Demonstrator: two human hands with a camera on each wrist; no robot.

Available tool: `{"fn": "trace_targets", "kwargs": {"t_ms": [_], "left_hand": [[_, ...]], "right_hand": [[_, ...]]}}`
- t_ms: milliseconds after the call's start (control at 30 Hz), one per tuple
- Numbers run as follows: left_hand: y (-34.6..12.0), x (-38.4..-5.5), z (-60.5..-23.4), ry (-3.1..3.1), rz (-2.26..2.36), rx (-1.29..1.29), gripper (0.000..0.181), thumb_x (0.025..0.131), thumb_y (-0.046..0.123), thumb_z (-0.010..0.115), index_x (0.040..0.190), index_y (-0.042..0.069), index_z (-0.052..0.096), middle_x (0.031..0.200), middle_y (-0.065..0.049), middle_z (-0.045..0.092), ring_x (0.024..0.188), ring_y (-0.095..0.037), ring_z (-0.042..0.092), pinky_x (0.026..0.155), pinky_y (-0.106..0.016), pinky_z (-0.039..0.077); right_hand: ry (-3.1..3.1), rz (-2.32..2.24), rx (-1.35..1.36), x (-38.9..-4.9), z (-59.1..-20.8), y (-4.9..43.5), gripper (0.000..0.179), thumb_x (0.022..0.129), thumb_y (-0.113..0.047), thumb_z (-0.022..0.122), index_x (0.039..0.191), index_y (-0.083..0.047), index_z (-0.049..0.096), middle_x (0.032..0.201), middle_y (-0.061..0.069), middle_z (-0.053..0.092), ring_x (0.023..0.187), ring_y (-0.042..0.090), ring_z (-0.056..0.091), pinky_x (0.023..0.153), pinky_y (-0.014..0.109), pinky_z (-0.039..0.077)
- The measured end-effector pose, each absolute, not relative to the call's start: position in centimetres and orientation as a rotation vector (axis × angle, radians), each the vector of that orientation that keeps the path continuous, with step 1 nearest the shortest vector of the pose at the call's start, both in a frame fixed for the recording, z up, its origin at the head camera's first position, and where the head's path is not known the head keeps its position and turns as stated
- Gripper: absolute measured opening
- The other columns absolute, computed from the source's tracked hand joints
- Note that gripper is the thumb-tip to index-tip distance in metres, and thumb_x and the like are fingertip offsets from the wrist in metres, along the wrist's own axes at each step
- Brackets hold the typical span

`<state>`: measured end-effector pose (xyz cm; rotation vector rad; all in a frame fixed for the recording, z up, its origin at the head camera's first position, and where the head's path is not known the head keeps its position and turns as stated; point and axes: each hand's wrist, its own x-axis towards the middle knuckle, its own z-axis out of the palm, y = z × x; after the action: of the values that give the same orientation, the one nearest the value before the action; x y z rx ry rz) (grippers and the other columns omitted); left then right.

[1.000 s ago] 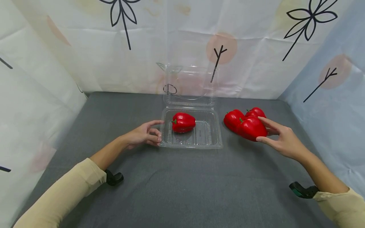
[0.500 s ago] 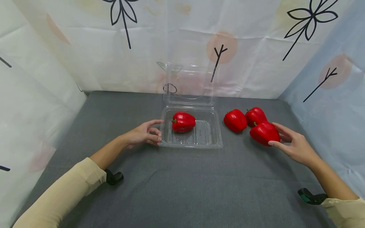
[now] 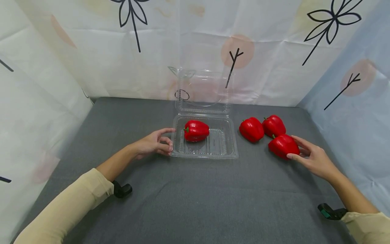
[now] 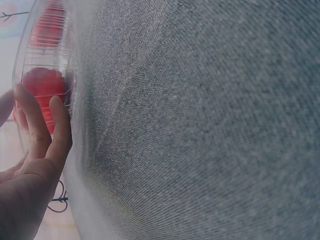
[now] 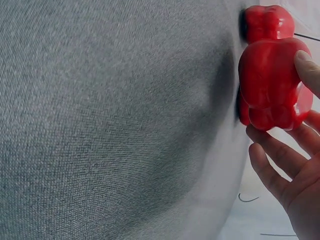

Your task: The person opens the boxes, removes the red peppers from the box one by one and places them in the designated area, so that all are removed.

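Observation:
A clear plastic clamshell container (image 3: 225,155) stands on the table with its lid (image 3: 202,91) raised at the back. One red bell pepper (image 3: 196,130) lies in its left half, green stem to the left. At the container's left side, my left hand (image 3: 153,143) touches the rim and wall with loosely bent fingers. On the right, my right hand (image 3: 313,156) holds another red bell pepper (image 3: 283,146) between thumb and fingers; whether it touches the table I cannot tell. Two more red bell peppers, the left one (image 3: 251,129) and the rear one (image 3: 273,126), lie just behind it.
Grey cloth covers the table (image 3: 195,203). Patterned white fabric (image 3: 274,67) hangs along the back, and more fabric stands at both sides. The raised lid is close to the back fabric. Dark straps with a small device (image 3: 332,212) sit on both wrists.
My right hand has drawn its pepper rightward and toward me, away from the left pepper, then lowered it slightly. My left hand and the container have stayed in place.

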<state>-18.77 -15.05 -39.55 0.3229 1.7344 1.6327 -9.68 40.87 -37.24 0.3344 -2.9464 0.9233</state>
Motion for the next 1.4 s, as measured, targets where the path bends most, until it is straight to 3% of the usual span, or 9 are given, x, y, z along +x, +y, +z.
{"fn": "trace_targets", "kwargs": {"t_ms": [133, 633, 733, 833, 933, 1133, 1233, 1300, 1400], "left_hand": [[-15.0, -18.8, -39.5, 1.734, 1.632, 0.325, 0.082, 0.091, -0.002, 0.066, 0.157, 0.011, 0.018, 0.093, -0.006, 0.061, 0.085, -0.019, 0.063, 0.084, -0.037, 0.056], [-14.9, -19.1, -39.3, 1.771, 1.607, 0.322, 0.081, 0.092, 0.001, 0.067, 0.157, 0.011, 0.02, 0.094, -0.008, 0.062, 0.086, -0.021, 0.063, 0.086, -0.037, 0.056], [-14.9, -19.1, -39.3, 1.773, 1.607, 0.308, 0.081, 0.092, 0.001, 0.067, 0.157, 0.012, 0.02, 0.094, -0.008, 0.062, 0.086, -0.021, 0.064, 0.085, -0.038, 0.056], [-14.8, -19.2, -39.4, 1.771, 1.61, 0.314, 0.082, 0.091, 0.001, 0.068, 0.157, 0.012, 0.02, 0.094, -0.007, 0.062, 0.086, -0.021, 0.063, 0.086, -0.038, 0.056], [-14.8, -19.1, -39.4, 1.769, 1.615, 0.322, 0.081, 0.092, 0.0, 0.067, 0.157, 0.012, 0.02, 0.093, -0.007, 0.061, 0.086, -0.021, 0.063, 0.086, -0.038, 0.056], [-14.9, -19.0, -39.3, 1.764, 1.613, 0.319, 0.081, 0.092, 0.0, 0.067, 0.157, 0.011, 0.02, 0.092, -0.007, 0.061, 0.085, -0.021, 0.064, 0.085, -0.037, 0.056], [-14.9, -19.0, -39.3, 1.764, 1.612, 0.321, 0.08, 0.092, 0.0, 0.066, 0.157, 0.011, 0.02, 0.093, -0.007, 0.062, 0.086, -0.021, 0.064, 0.086, -0.037, 0.056], [-15.0, -18.9, -39.3, 1.764, 1.609, 0.32, 0.08, 0.092, 0.0, 0.066, 0.157, 0.011, 0.019, 0.093, -0.007, 0.062, 0.086, -0.02, 0.064, 0.086, -0.037, 0.056], [-14.9, -18.8, -39.2, 1.766, 1.603, 0.313, 0.081, 0.092, 0.0, 0.066, 0.157, 0.011, 0.019, 0.093, -0.007, 0.062, 0.086, -0.021, 0.064, 0.086, -0.037, 0.056]], "right_hand": [[-2.972, 0.94, 0.303, -9.9, -37.5, 41.1, 0.07, 0.092, -0.019, 0.072, 0.148, 0.006, 0.038, 0.135, 0.039, 0.048, 0.106, 0.059, 0.057, 0.07, 0.001, 0.041], [-3.001, 0.949, 0.235, -10.2, -38.7, 42.3, 0.067, 0.094, -0.02, 0.069, 0.146, 0.008, 0.038, 0.131, 0.041, 0.05, 0.11, 0.053, 0.057, 0.072, 0.001, 0.04], [-3.004, 1.003, 0.231, -10.3, -38.6, 42.4, 0.066, 0.095, -0.018, 0.068, 0.147, 0.008, 0.036, 0.132, 0.042, 0.048, 0.104, 0.017, 0.067, 0.072, 0.002, 0.042], [-3.001, 1.071, 0.213, -10.2, -38.7, 42.6, 0.066, 0.096, -0.017, 0.066, 0.147, 0.009, 0.034, 0.135, 0.043, 0.045, 0.097, -0.018, 0.049, 0.072, 0.003, 0.043], [-2.999, 1.101, 0.208, -10.3, -38.8, 42.7, 0.066, 0.097, -0.018, 0.066, 0.148, 0.009, 0.033, 0.136, 0.043, 0.043, 0.096, -0.023, 0.042, 0.072, 0.003, 0.044], [-3.02, 1.094, 0.21, -10.5, -38.7, 42.6, 0.066, 0.097, -0.019, 0.065, 0.148, 0.009, 0.033, 0.136, 0.042, 0.045, 0.1, -0.012, 0.053, 0.073, 0.004, 0.045], [-3.043, 1.08, 0.205, -10.4, -38.6, 42.5, 0.067, 0.098, -0.019, 0.064, 0.148, 0.01, 0.032, 0.136, 0.042, 0.044, 0.106, 0.021, 0.066, 0.073, 0.005, 0.045], [-3.076, 1.054, 0.197, -10.4, -38.4, 42.3, 0.068, 0.098, -0.021, 0.063, 0.148, 0.011, 0.031, 0.136, 0.043, 0.044, 0.112, 0.044, 0.06, 0.074, 0.007, 0.047], [-3.139, 1.001, 0.182, -10.5, -38.0, 42.1, 0.071, 0.099, -0.026, 0.062, 0.149, 0.012, 0.028, 0.139, 0.043, 0.041, 0.119, 0.058, 0.049, 0.083, 0.03, 0.057]]}}
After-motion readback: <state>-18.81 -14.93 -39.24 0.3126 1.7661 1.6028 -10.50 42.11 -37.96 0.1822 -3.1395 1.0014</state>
